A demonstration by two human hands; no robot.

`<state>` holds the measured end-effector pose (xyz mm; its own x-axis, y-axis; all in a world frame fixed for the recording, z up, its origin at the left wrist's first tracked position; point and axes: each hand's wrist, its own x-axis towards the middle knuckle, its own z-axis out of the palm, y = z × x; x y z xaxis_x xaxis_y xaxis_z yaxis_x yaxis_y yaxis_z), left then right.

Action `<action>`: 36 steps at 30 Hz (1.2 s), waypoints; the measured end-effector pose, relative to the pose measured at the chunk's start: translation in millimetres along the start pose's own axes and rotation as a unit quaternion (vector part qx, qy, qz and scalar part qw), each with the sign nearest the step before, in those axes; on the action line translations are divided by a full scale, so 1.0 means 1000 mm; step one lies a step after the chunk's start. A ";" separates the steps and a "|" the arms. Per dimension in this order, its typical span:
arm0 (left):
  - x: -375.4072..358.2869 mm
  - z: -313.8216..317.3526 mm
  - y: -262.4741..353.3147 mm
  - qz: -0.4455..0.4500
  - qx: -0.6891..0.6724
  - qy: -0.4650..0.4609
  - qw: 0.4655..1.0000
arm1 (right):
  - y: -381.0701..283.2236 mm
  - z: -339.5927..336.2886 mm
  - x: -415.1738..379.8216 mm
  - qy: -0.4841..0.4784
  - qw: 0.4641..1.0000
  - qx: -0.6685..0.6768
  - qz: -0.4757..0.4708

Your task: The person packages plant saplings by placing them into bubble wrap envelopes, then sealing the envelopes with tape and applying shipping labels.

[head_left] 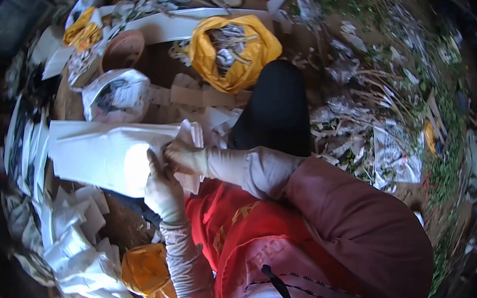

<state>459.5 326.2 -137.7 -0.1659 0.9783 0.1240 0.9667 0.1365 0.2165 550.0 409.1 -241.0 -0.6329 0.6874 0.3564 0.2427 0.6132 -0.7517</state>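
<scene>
A large white folded sheet, perhaps foam or plastic, lies across my lap, with a bright patch of light near its right end. My left hand grips this end, its fingers closed on the sheet. Close beside it, my right hand is closed at the same end, next to a thin, pale crumpled flap. Exactly what the right fingertips pinch is hidden.
Beyond the sheet stand a white bag, a brown pot and a yellow bag with scraps in it. Another yellow bag sits lower left, near piled white sheets. Litter and twigs cover the right side.
</scene>
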 end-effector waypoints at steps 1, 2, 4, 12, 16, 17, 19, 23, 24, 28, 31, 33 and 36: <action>-0.004 -0.008 0.007 -0.012 0.000 -0.017 1.000 | -0.002 0.019 -0.003 0.047 0.993 -0.105 -0.004; -0.007 0.004 -0.008 0.056 -0.038 0.031 0.997 | -0.009 0.025 -0.003 0.001 0.987 -0.158 0.022; -0.012 0.007 -0.019 0.100 -0.026 0.040 0.994 | -0.027 0.028 0.006 -0.106 0.963 -0.239 0.070; 0.012 -0.015 -0.029 -0.062 -0.043 -0.078 0.994 | -0.082 -0.053 -0.014 -0.097 0.964 -0.212 0.127; 0.029 -0.030 -0.064 -0.014 0.015 0.001 1.000 | -0.062 -0.179 -0.098 0.189 0.982 0.002 -0.030; 0.028 -0.039 -0.056 -0.056 0.024 -0.015 0.998 | -0.048 -0.219 -0.129 0.340 0.933 -0.112 -0.022; 0.025 -0.042 -0.070 -0.042 0.014 -0.016 0.999 | -0.007 -0.294 -0.211 0.371 0.854 -0.134 0.339; 0.017 -0.034 -0.064 -0.047 -0.001 -0.023 0.999 | 0.100 -0.351 -0.415 0.178 0.683 -0.372 0.603; 0.016 -0.033 -0.056 -0.047 -0.015 -0.033 0.998 | 0.104 -0.349 -0.443 0.072 0.612 -0.360 0.700; 0.018 -0.009 -0.064 -0.063 -0.097 -0.036 0.993 | 0.132 -0.311 -0.483 -0.053 0.511 -0.333 0.790; 0.016 -0.017 -0.032 -0.081 -0.093 -0.065 0.990 | 0.124 -0.314 -0.465 -0.093 0.513 -0.352 0.778; 0.010 -0.012 -0.028 -0.039 -0.103 -0.042 0.993 | 0.104 -0.316 -0.457 -0.088 0.549 -0.390 0.734; -0.002 0.005 -0.045 0.008 -0.114 0.002 0.993 | 0.082 -0.343 -0.434 -0.141 0.636 -0.427 0.627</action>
<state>417.1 319.0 -152.8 -0.1519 0.9793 0.1339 0.8999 0.0810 0.4285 1096.6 294.7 -266.7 0.3743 0.8211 -0.4310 0.9215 -0.2772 0.2720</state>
